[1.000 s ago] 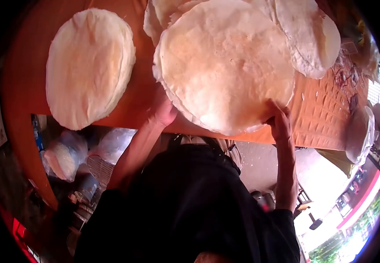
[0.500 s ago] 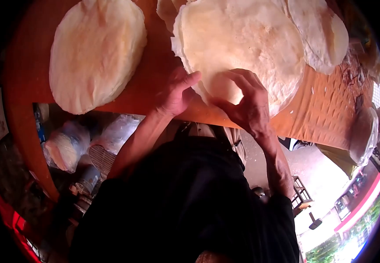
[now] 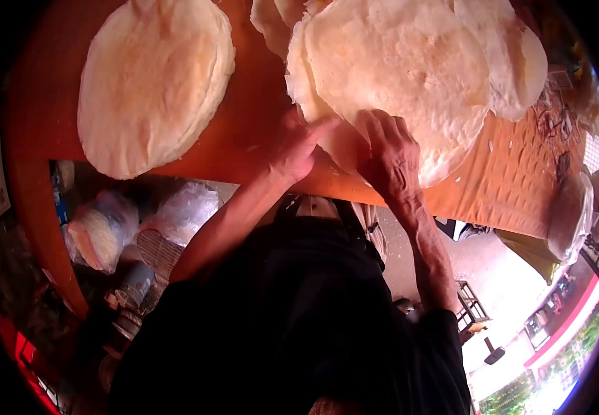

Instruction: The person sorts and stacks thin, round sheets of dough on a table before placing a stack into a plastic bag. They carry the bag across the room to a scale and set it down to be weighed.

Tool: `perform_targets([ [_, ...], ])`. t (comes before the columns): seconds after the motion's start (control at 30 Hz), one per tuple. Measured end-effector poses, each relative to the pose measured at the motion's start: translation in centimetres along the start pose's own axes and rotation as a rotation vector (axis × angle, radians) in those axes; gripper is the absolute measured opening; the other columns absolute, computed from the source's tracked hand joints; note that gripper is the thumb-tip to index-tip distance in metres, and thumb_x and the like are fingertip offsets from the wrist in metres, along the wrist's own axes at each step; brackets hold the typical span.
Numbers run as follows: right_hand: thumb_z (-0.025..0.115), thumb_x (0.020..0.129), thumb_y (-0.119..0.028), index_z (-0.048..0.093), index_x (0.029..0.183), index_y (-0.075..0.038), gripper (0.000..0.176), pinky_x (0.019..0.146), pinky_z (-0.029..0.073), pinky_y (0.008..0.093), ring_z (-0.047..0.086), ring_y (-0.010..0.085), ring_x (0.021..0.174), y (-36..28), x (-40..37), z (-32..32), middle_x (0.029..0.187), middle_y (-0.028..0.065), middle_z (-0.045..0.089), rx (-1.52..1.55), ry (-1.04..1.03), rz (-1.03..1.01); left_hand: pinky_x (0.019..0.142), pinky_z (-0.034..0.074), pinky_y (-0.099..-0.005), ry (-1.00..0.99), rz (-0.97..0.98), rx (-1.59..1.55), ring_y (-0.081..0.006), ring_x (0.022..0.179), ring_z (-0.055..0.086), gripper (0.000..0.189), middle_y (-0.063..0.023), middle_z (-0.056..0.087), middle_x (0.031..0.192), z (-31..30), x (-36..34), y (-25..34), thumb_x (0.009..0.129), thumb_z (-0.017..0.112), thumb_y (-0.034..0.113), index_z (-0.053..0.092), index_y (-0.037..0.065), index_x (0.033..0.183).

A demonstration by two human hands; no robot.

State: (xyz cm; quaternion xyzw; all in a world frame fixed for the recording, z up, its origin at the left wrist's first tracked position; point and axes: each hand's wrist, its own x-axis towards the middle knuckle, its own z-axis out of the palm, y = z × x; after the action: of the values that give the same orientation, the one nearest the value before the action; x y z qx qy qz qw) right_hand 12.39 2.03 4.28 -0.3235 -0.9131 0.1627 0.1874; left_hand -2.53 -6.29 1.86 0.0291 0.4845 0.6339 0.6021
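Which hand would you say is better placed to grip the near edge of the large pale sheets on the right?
Right, I would judge: the right hand bends over that near edge, fingers angled down at the pale sheets, while the left hand is mostly off their left side, over the table.

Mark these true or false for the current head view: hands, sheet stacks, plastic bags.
1. The right hand is at the near edge of the larger pile. True.
2. The left hand is on the left stack. False: it is by the larger pile, apart from that stack.
3. Orange tabletop shows between the left stack and the larger pile. True.
4. Both hands wear gloves. False: both are bare.
5. The plastic bags sit on the tabletop. False: they are below it.
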Motion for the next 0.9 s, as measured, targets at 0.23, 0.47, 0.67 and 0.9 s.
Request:
perform_targets([
  [0.23,0.059,0.078,0.001,0.063,0.091,-0.005,0.015,0.058,0.051,0.0347,0.061,0.0258,0.07,-2.6,3.4,-10.7,0.088,0.0106,0.066,-0.224,0.17,0.021,0.046,0.036,-0.0211,-0.166,0.587,0.647,-0.0057,0.064,0.049,0.02,0.0,0.055,0.082,-1.0,0.7,-1.4,0.088,0.058,0.017,0.057,0.005,0.104],
  [0.47,0.054,0.071,-0.003,0.058,0.09,-0.004,0.02,0.06,0.048,0.0388,0.056,0.0296,0.073,-2.3,-1.2,-1.4,0.084,0.0111,0.061,0.029,-0.113,0.045,0.086,0.048,-0.0378,-0.154,-0.117,-0.329,-0.0238,0.109,0.055,0.059,-0.009,0.055,0.124,-0.2,-1.0,0.5,0.092,0.045,0.05,0.041,0.007,0.134],
  [0.67,0.064,0.082,-0.026,0.061,0.106,0.0,0.036,0.071,0.051,0.0406,0.06,0.0323,0.087,-1.4,-1.6,-3.2,0.097,0.0203,0.062,0.254,-0.132,0.051,0.094,0.044,-0.0404,-0.03,-0.084,-0.082,-0.0249,0.116,0.051,0.057,-0.0077,0.052,0.128,-1.0,0.2,-0.7,0.089,0.06,0.026,0.037,0.008,0.138],
  [0.9,0.053,0.092,-0.028,0.046,0.119,0.009,0.046,0.086,0.053,0.0444,0.06,0.0376,0.097,25.8,-0.2,-8.6,0.105,0.0271,0.059,1.444,0.578,0.99,0.095,0.044,-0.0344,0.108,-0.043,-0.059,-0.0202,0.115,0.05,0.056,-0.0054,0.052,0.127,-1.2,1.1,-1.8,0.084,0.065,0.007,0.041,0.007,0.135],
])
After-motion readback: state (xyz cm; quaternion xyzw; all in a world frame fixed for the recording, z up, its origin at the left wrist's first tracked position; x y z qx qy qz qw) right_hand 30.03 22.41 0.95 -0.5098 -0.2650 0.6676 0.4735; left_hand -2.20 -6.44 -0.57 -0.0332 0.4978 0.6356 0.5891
